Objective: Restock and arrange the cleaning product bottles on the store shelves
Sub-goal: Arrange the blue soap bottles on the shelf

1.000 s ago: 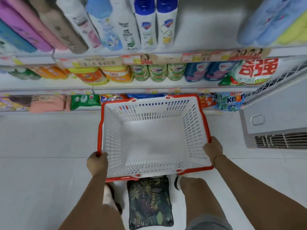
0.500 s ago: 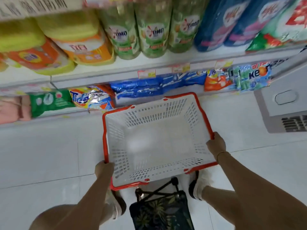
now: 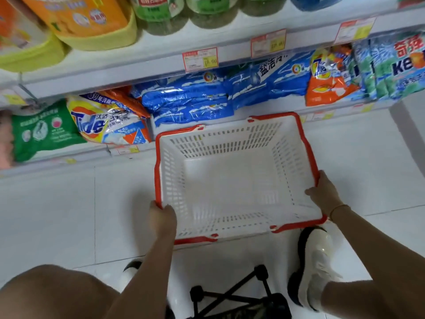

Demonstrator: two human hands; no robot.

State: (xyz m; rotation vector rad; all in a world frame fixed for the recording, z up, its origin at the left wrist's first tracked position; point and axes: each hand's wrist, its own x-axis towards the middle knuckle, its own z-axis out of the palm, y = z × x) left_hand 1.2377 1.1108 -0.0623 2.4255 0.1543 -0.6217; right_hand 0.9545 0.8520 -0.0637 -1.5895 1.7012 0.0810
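A white plastic shopping basket (image 3: 230, 143) with a red rim is held low over the tiled floor, and nothing lies inside it. My left hand (image 3: 161, 215) grips its near left corner. My right hand (image 3: 325, 195) grips the red rim on the right side. Above, on the middle shelf, stand orange and yellow detergent jugs (image 3: 92, 19) and green bottles (image 3: 161, 10); only their lower parts show.
The bottom shelf holds bagged washing powder: a green pack (image 3: 43, 132), a Tide bag (image 3: 108, 123), blue bags (image 3: 207, 97), an orange bag (image 3: 326, 77). Price tags (image 3: 200, 59) hang on the shelf edge. A folding stool (image 3: 232, 295) and my shoes (image 3: 315, 261) are below the basket.
I have bent down: the basket has dropped toward the floor in front of the bottom shelf, and the upper shelves have slid out of view. Both hands kept their hold.
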